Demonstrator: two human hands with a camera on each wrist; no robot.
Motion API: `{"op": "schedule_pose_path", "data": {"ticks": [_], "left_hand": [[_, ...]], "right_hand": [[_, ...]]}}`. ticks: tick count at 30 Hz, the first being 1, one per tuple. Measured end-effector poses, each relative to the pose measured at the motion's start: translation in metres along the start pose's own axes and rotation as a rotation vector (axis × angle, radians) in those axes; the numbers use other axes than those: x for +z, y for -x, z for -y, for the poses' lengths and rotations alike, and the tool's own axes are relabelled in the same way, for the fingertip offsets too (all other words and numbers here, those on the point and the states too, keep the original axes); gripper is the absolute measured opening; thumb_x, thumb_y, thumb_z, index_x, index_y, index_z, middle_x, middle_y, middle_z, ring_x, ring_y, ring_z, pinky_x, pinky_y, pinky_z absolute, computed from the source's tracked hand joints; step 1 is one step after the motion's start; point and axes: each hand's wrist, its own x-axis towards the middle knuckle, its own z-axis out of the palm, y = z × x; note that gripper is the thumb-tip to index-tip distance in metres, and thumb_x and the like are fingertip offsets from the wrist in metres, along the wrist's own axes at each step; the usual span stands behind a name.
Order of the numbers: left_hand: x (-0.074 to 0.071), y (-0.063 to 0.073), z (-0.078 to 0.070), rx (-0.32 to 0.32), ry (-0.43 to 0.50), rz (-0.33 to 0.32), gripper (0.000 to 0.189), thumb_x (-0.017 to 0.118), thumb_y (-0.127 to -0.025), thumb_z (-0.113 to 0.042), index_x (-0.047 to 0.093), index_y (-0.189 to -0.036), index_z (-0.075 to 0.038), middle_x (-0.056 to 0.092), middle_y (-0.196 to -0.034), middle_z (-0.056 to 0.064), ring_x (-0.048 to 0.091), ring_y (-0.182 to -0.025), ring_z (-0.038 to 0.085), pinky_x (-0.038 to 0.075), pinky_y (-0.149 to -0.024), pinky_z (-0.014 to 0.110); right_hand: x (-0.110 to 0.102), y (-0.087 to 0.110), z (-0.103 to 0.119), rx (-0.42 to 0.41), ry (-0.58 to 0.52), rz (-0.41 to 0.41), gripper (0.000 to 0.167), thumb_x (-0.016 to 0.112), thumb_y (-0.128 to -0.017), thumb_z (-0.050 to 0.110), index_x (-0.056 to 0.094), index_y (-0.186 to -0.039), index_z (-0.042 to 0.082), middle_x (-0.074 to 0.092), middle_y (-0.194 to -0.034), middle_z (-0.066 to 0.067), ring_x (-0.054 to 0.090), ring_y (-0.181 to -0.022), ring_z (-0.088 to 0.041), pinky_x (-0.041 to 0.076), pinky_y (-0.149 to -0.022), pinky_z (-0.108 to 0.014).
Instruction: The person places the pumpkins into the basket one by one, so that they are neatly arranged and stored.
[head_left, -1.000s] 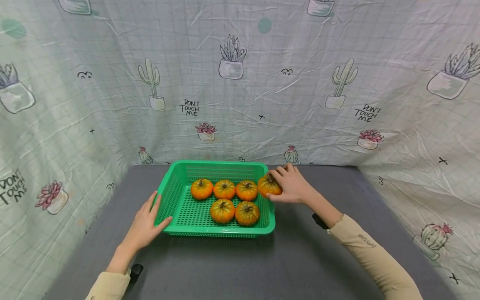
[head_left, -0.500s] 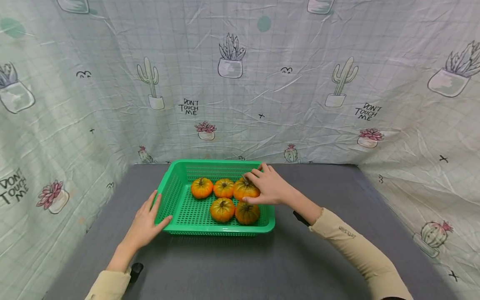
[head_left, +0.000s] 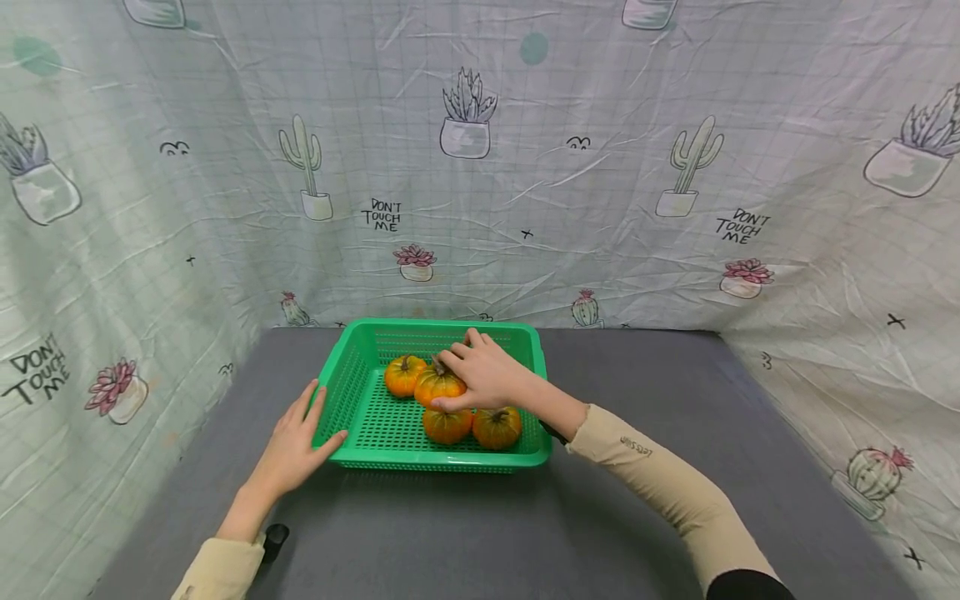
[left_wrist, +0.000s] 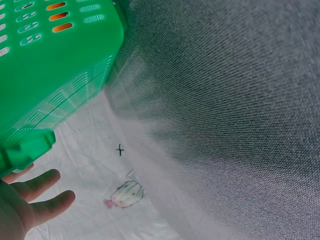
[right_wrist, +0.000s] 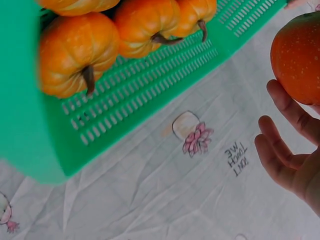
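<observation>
My right hand (head_left: pixel 487 375) holds a small orange pumpkin (head_left: pixel 437 387) above the green plastic basket (head_left: pixel 442 458), thumb in front and fingers over its far side. In the right wrist view the held pumpkin (right_wrist: pixel 299 60) shows against the backdrop, raised off the other pumpkins. Inside the basket, one pumpkin (head_left: pixel 405 375) sits left of the held one, and two more, a lighter pumpkin (head_left: pixel 447 427) and a darker pumpkin (head_left: pixel 497 429), stand in front. The hand covers others in the back row. My left hand (head_left: pixel 288 450) lies against the basket's left rim, fingers extended.
A dark grey table (head_left: pixel 480 533) carries the basket near its back edge. Behind and beside it hangs a pale backdrop cloth (head_left: pixel 630 275) printed with cacti. The left side of the basket floor (head_left: pixel 367 425) is bare.
My right hand has travelled left with the pumpkin, from the basket's right rim to over its middle, covering back-row pumpkins on the way. My left hand stays at the rim.
</observation>
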Motion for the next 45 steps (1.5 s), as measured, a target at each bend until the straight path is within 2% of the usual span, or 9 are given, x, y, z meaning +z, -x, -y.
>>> {"op": "schedule_pose_path", "data": {"ticks": [8,15,21,27,38,45], "left_hand": [[-0.001,-0.002,0.004,0.005,-0.006,0.000,0.078,0.053,-0.086,-0.041,0.019,-0.141,0.004,0.014,-0.147,0.023,0.024,-0.125,0.050,0.022,-0.092,0.066],[0.001,-0.004,0.007,0.006,-0.004,-0.002,0.078,0.054,-0.086,-0.041,0.019,-0.141,0.003,0.014,-0.146,0.023,0.024,-0.125,0.049,0.023,-0.092,0.066],[0.003,-0.002,0.005,0.005,-0.007,-0.008,0.079,0.054,-0.086,-0.041,0.020,-0.141,0.003,0.015,-0.146,0.023,0.025,-0.125,0.050,0.023,-0.092,0.066],[0.003,-0.001,0.003,0.004,-0.014,-0.015,0.078,0.055,-0.085,-0.039,0.021,-0.140,0.005,0.017,-0.145,0.025,0.026,-0.124,0.050,0.024,-0.092,0.066],[0.007,0.004,0.002,0.003,-0.012,-0.019,0.078,0.054,-0.086,-0.040,0.020,-0.141,0.004,0.016,-0.145,0.025,0.024,-0.125,0.051,0.023,-0.092,0.067],[0.008,0.007,0.001,0.013,-0.017,-0.032,0.078,0.053,-0.086,-0.041,0.020,-0.140,0.004,0.016,-0.145,0.025,0.025,-0.124,0.051,0.025,-0.091,0.066]], "right_hand": [[0.015,-0.028,0.016,-0.053,0.076,-0.003,0.055,0.039,-0.080,0.068,0.050,-0.104,0.020,0.048,-0.084,0.005,0.030,-0.078,-0.016,0.027,-0.069,-0.027],[0.035,-0.050,0.026,-0.104,0.149,-0.024,0.063,0.039,-0.078,0.071,0.048,-0.112,0.019,0.049,-0.092,0.003,0.031,-0.080,-0.017,0.027,-0.069,-0.027],[0.049,-0.057,0.031,-0.132,0.198,-0.036,0.065,0.037,-0.077,0.073,0.048,-0.115,0.020,0.050,-0.100,0.003,0.036,-0.084,-0.018,0.033,-0.071,-0.027],[0.057,-0.063,0.036,-0.145,0.183,-0.021,0.067,0.037,-0.078,0.071,0.046,-0.121,0.020,0.051,-0.107,0.002,0.039,-0.089,-0.019,0.036,-0.075,-0.028],[0.073,-0.072,0.036,-0.108,0.182,0.050,0.070,0.035,-0.079,0.072,0.043,-0.126,0.020,0.050,-0.116,0.001,0.040,-0.099,-0.020,0.038,-0.080,-0.030],[0.083,-0.076,0.036,-0.149,0.194,0.125,0.070,0.035,-0.080,0.070,0.041,-0.128,0.021,0.048,-0.120,0.000,0.040,-0.106,-0.020,0.038,-0.081,-0.031]]}}
